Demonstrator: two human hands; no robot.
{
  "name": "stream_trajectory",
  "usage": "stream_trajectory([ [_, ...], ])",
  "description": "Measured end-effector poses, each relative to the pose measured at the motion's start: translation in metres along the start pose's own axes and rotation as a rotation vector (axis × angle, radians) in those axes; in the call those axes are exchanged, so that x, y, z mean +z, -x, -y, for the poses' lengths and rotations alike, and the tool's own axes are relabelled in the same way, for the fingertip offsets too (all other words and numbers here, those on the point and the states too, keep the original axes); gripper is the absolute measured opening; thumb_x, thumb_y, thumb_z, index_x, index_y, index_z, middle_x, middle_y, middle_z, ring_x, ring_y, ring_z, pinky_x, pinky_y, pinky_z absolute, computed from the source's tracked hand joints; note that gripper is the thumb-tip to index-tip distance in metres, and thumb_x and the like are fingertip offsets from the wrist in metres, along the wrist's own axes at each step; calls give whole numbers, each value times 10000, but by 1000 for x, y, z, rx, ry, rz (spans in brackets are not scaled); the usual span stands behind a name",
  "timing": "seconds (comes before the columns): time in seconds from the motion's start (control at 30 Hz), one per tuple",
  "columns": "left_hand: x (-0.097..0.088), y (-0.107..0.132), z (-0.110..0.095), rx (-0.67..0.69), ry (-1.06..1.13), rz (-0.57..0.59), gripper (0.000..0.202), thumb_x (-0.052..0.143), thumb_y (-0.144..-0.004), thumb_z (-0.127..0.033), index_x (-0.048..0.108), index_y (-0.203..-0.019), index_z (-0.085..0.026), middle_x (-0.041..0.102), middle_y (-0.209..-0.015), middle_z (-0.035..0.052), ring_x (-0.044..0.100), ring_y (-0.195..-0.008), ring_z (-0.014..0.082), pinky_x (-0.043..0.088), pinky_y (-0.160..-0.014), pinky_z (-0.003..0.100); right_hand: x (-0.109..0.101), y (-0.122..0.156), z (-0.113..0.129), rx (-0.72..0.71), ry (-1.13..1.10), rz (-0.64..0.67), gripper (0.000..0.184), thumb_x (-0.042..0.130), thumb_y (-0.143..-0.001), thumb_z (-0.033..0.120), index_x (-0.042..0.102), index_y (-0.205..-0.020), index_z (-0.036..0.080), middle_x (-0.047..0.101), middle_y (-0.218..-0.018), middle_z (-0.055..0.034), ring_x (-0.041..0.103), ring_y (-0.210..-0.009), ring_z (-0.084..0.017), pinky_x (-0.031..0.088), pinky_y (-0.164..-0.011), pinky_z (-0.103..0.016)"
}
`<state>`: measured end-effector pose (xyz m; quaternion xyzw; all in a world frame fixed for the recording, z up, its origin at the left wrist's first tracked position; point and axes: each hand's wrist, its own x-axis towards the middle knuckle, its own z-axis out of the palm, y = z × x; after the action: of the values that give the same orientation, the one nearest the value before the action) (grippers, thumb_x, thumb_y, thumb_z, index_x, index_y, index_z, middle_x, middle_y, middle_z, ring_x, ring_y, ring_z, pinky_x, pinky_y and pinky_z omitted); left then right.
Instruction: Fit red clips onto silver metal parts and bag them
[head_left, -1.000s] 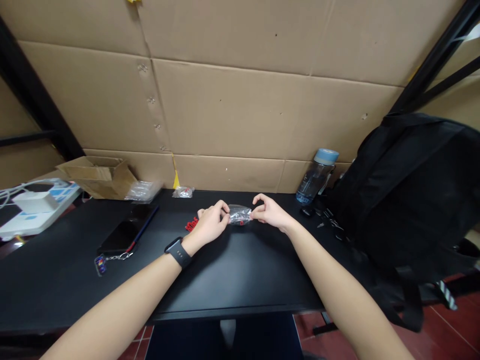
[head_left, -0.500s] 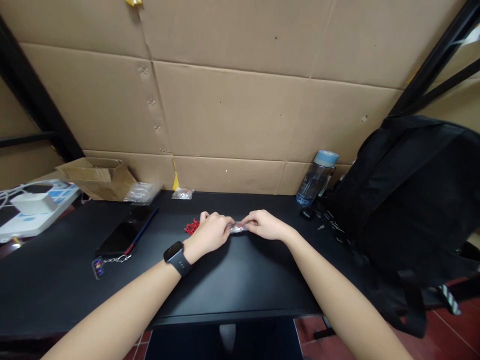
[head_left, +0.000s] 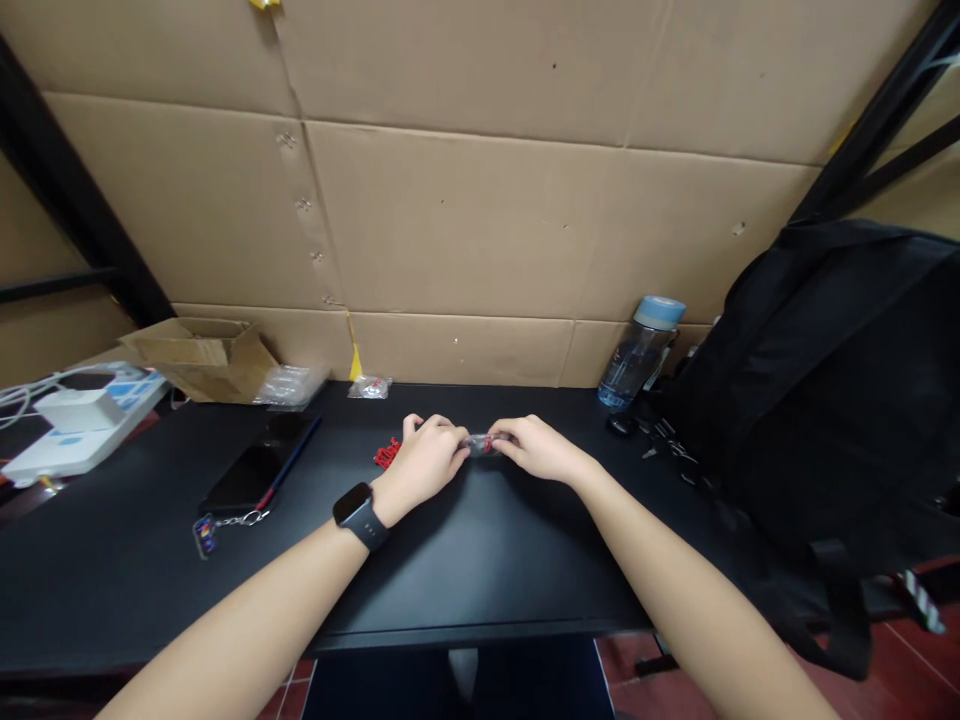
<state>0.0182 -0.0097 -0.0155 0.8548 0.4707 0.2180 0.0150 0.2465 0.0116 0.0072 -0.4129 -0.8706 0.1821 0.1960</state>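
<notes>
Between my two hands is a small clear plastic bag (head_left: 478, 444) with something red inside near its right end. My left hand (head_left: 429, 455), with a black watch (head_left: 359, 514) on the wrist, pinches the bag's left end. At the other end, the fingers of my right hand (head_left: 534, 447) are closed on the bag beside the red piece. A bundle of red cord-like pieces (head_left: 387, 454) lies on the black table (head_left: 480, 560), just left of my left hand and partly hidden by it.
A phone (head_left: 259, 470) with a keychain lies at left. Behind it stand an open cardboard box (head_left: 202, 365), plastic bags (head_left: 291, 385) and another small packet (head_left: 370, 387). To the right are a water bottle (head_left: 641, 352), keys (head_left: 664, 437) and a black backpack (head_left: 847, 400). A power strip (head_left: 82, 430) sits far left.
My fingers have shifted slightly on the bag, and the red content now shows nearer my right fingertips. The whole view has moved a little.
</notes>
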Motion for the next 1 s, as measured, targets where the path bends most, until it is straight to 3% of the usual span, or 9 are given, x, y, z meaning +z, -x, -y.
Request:
stream_trajectory([
  [0.17, -6, -5, -1, -108, 127, -50, 168, 516, -973, -313, 671, -978, -248, 756, -974, 45, 626, -1021, 243, 314, -895, 413, -5, -2, 2, 12, -218, -48, 212, 519, -971, 257, 695, -1072, 195, 754, -828, -34, 700, -775, -170, 469, -757, -251],
  [0.27, -16, -10, 8, -210, 178, -86, 187, 530, -957, -354, 687, -1010, -265, 773, -969, 32, 650, -1038, 256, 336, -906, 410, -5, -3, 5, -11, -229, -144, 287, 443, -990, 216, 647, -1190, 201, 753, -840, -24, 686, -796, -157, 466, -806, -261],
  [0.4, -26, -16, 42, -405, 162, -124, 209, 530, -940, -375, 695, -1022, -276, 785, -973, 20, 680, -1022, 263, 362, -901, 408, -2, -3, 1, 29, -156, -235, 368, 511, -933, 203, 567, -1296, 228, 739, -877, -10, 601, -638, -124, 448, -714, -247],
  [0.57, -23, -15, 95, -580, -44, -91, 258, 532, -909, -349, 691, -1091, -258, 768, -1055, 82, 640, -1114, 328, 363, -893, 438, 1, -4, -8, 41, -127, -189, 353, 574, -877, 194, 601, -1226, 235, 715, -849, 9, 529, -535, -92, 424, -643, -235],
  [0.7, -16, -13, 112, -563, -203, -110, 350, 510, -910, -338, 602, -1227, -220, 741, -1054, 135, 587, -1155, 335, 354, -922, 455, 0, -4, -8, 40, -123, -164, 298, 579, -868, 188, 642, -1158, 220, 710, -841, 7, 519, -523, -82, 419, -629, -230],
  [0.83, -22, -12, 110, -473, -283, -153, 326, 496, -921, -378, 626, -1176, -223, 684, -1168, 149, 563, -1164, 339, 370, -941, 457, 0, -4, -8, 42, -114, -164, 272, 589, -866, 199, 663, -1127, 218, 711, -829, 9, 528, -530, -84, 418, -631, -232],
  [0.9, -26, -10, 107, -361, -272, -90, 302, 463, -936, -369, 666, -1120, -241, 655, -1236, 129, 564, -1184, 326, 393, -944, 440, -1, -3, -9, 45, -103, -161, 248, 592, -867, 203, 675, -1100, 218, 714, -827, 6, 539, -543, -87, 415, -632, -233],
  [1.0, -25, -5, 102, -238, -231, 119, 361, 443, -945, -407, 689, -1160, -255, 621, -1321, 112, 577, -1192, 325, 423, -950, 446, -2, -2, -9, 45, -91, -155, 222, 594, -869, 211, 687, -1070, 220, 720, -835, 3, 551, -559, -89, 410, -634, -233],
])
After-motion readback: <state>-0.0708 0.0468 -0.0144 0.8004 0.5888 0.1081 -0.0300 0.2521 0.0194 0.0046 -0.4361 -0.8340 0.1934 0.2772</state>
